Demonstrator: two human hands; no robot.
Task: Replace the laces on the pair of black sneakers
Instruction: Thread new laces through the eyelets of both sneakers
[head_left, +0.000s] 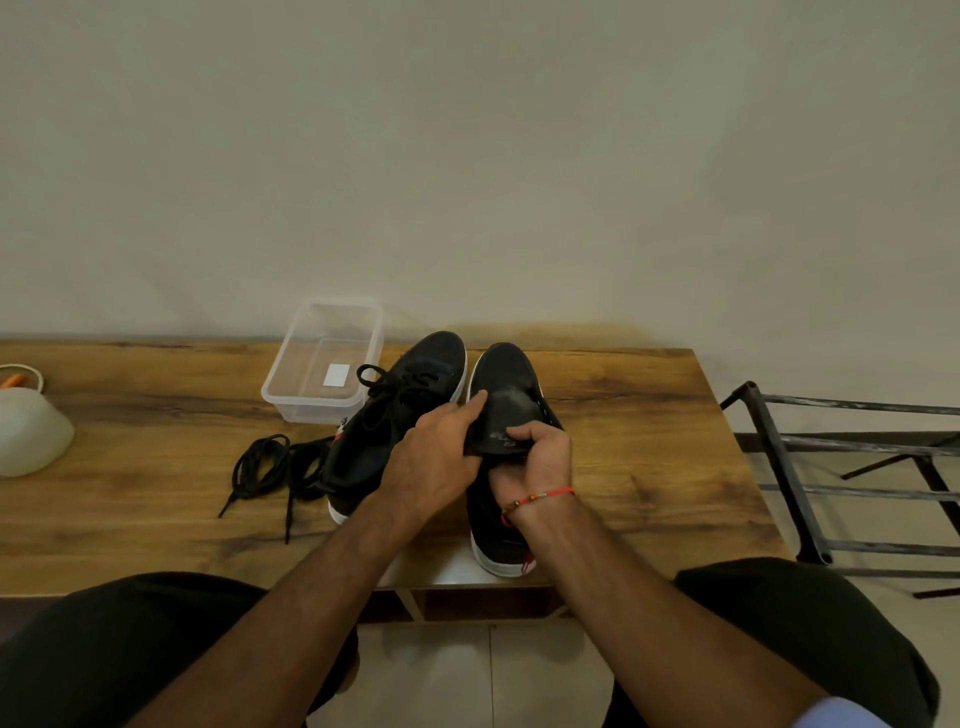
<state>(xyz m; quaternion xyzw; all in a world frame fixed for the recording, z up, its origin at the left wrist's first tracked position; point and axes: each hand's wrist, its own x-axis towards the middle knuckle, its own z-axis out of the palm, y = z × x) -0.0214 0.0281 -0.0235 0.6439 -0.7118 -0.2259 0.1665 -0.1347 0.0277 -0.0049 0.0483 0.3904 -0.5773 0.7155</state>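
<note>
Two black sneakers with white soles stand side by side on the wooden table (649, 441), toes pointing at the wall. The left sneaker (415, 374) still carries a black lace with a loop at its top. The right sneaker (501, 364) shows no lace, and its tongue (506, 415) is pulled up. My left hand (434, 457) pinches the tongue's left edge. My right hand (540, 457), with a red thread bracelet on the wrist, grips the tongue's lower end. Loose black laces (270, 467) lie coiled on the table to the left of the shoes.
A clear plastic box (291, 384) with a white label stands behind the laces. A whitish bowl (26, 431) sits at the table's left end. A black metal rack (810, 467) stands on the floor to the right. My knees are under the front edge.
</note>
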